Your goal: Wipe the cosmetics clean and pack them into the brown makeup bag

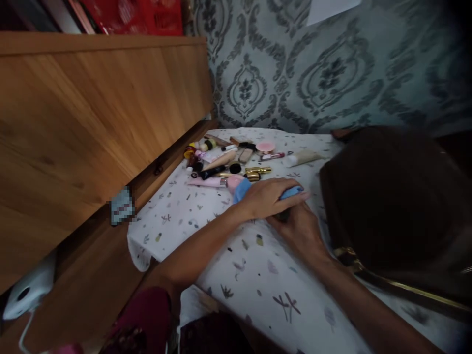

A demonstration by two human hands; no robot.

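My left hand (271, 196) is closed on a blue cloth (241, 191), part of which hangs out toward the pile of cosmetics. More of the cloth shows between its fingers. Just below and to the right, my right hand (300, 228) meets it, with fingers wrapped round a small dark object (283, 215) mostly hidden by both hands. Beyond them lie a pink tube (208, 182), a pink rounded item (233, 182), gold tubes (258, 170), a round pink compact (265, 147) and a pale squeeze tube (303, 158).
A white patterned cloth (236, 260) covers the surface under my hands. To the right stands a large dark brown bag (391, 206) with gold trim. A wooden cabinet (103, 113) borders the left side, and patterned wallpaper (302, 69) rises behind. A white device with a cable (31, 290) sits lower left.
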